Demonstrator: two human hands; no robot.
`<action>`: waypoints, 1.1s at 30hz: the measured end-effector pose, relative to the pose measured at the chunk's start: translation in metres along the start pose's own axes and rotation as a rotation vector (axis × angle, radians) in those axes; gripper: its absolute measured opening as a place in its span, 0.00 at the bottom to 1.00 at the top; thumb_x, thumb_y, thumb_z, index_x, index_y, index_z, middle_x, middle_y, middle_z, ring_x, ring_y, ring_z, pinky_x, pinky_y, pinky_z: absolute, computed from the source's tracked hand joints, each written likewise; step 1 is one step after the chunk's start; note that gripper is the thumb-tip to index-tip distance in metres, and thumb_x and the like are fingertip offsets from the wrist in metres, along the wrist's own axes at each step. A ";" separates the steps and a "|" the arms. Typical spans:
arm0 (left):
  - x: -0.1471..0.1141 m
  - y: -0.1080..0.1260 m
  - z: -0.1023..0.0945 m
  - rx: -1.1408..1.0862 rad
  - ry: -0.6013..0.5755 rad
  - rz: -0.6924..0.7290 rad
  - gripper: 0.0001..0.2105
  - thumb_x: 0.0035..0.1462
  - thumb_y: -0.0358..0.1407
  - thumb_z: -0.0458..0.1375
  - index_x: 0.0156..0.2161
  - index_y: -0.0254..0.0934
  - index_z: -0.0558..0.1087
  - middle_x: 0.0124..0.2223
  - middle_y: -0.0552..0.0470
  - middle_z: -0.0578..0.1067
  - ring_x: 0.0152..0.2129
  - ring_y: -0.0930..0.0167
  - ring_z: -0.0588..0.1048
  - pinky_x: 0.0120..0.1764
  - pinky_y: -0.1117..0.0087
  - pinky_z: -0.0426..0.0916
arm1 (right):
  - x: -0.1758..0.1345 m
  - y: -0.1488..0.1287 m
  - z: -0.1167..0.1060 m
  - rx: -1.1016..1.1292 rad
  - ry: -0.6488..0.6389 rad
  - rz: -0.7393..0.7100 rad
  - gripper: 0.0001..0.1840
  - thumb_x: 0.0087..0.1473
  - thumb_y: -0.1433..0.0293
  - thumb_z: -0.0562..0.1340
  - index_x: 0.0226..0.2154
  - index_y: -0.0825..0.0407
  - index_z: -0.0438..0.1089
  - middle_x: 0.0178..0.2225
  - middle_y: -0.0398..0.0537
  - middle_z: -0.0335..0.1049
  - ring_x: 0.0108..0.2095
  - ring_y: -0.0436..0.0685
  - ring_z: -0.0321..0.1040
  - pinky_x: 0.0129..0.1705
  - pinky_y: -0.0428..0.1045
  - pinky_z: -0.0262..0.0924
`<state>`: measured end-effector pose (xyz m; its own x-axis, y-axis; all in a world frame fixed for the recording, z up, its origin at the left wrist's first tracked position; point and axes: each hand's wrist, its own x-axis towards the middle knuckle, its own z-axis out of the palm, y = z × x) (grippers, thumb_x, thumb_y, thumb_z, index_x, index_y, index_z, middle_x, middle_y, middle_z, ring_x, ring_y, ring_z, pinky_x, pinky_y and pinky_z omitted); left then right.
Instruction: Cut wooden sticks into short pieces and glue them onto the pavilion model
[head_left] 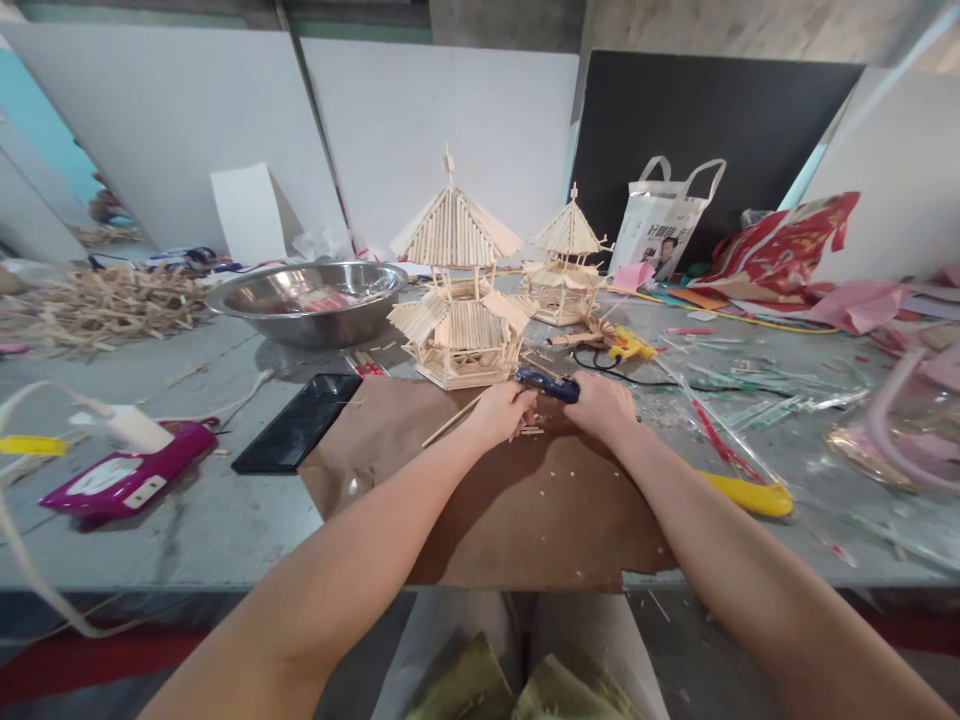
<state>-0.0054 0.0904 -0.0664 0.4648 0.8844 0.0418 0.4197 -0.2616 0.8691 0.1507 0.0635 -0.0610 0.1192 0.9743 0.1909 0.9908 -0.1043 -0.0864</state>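
Note:
My left hand (504, 412) is closed in a pinch, with a thin wooden stick (450, 422) running out from it to the lower left. My right hand (604, 405) wraps round a dark blue tool (549, 384), whose far end lies close to my left fingers; its exact kind cannot be made out. Just beyond both hands stands a two-tiered pavilion model (459, 330) built of wooden sticks, upright with a pointed roof. Under my hands, short stick pieces (531, 431) lie scattered on a brown sheet (525, 510).
A smaller stick pavilion (568, 270) stands behind at right, near a yellow glue gun (630, 345). On the left are a steel basin (322, 325), a stick pile (120, 305), a black phone (298, 422) and a purple power strip (139, 470). A yellow-handled tool (750, 494) lies right.

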 end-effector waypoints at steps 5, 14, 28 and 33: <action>-0.002 0.001 -0.007 0.291 0.049 0.229 0.12 0.53 0.34 0.46 0.22 0.34 0.65 0.20 0.54 0.69 0.16 0.78 0.65 0.22 0.76 0.57 | -0.003 0.003 0.001 0.085 0.030 -0.095 0.16 0.46 0.65 0.53 0.40 0.49 0.63 0.39 0.49 0.68 0.39 0.58 0.64 0.36 0.48 0.54; -0.001 -0.002 -0.013 0.430 0.104 0.205 0.13 0.52 0.39 0.48 0.23 0.33 0.68 0.20 0.55 0.68 0.18 0.77 0.62 0.23 0.75 0.55 | 0.001 0.012 0.007 0.132 0.097 -0.214 0.22 0.46 0.65 0.54 0.45 0.53 0.60 0.45 0.53 0.63 0.45 0.59 0.58 0.46 0.52 0.47; -0.002 -0.004 -0.018 0.709 0.178 0.070 0.10 0.49 0.42 0.51 0.30 0.38 0.69 0.27 0.52 0.71 0.26 0.71 0.68 0.28 0.73 0.57 | 0.004 0.023 0.010 -0.244 0.205 -0.055 0.26 0.44 0.79 0.49 0.49 0.59 0.54 0.48 0.62 0.57 0.50 0.64 0.49 0.50 0.65 0.31; -0.002 -0.007 -0.019 0.808 0.110 0.079 0.10 0.51 0.40 0.49 0.31 0.40 0.71 0.32 0.49 0.73 0.31 0.68 0.70 0.31 0.71 0.59 | 0.007 0.028 0.013 -0.210 0.209 0.003 0.26 0.44 0.76 0.50 0.50 0.58 0.55 0.47 0.60 0.58 0.49 0.65 0.51 0.50 0.65 0.33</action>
<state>-0.0242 0.0982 -0.0627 0.4547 0.8737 0.1728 0.8408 -0.4850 0.2403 0.1783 0.0696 -0.0749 0.1113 0.9141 0.3899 0.9794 -0.1675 0.1132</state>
